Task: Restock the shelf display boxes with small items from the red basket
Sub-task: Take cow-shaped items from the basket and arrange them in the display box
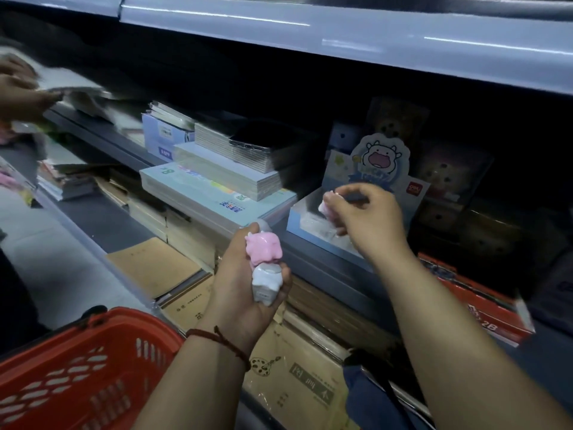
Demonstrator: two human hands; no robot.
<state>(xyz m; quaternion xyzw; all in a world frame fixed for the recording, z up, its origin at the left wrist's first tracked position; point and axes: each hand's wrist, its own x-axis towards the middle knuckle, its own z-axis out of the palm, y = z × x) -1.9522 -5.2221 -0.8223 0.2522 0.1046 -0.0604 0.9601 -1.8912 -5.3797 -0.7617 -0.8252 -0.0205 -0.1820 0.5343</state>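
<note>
My left hand (pixel 245 283) grips two small cow-shaped items in front of the shelf edge, a pink one (pixel 263 247) above a white one (pixel 266 282). Over the light-blue display box (pixel 299 226), which has a cartoon cow header card (pixel 382 158), my right hand (pixel 367 218) pinches a small pink-and-white item (pixel 326 203). More wrapped items lie inside the box. The red basket (pixel 80 373) sits at the lower left, below my left forearm; its contents are out of view.
Stacks of notebooks (pixel 217 181) fill the shelf left of the display box. A red box marked 2B (pixel 477 299) lies to its right. Brown paper packs (pixel 297 377) crowd the lower shelf. Another person's hands (pixel 21 91) handle papers at far left.
</note>
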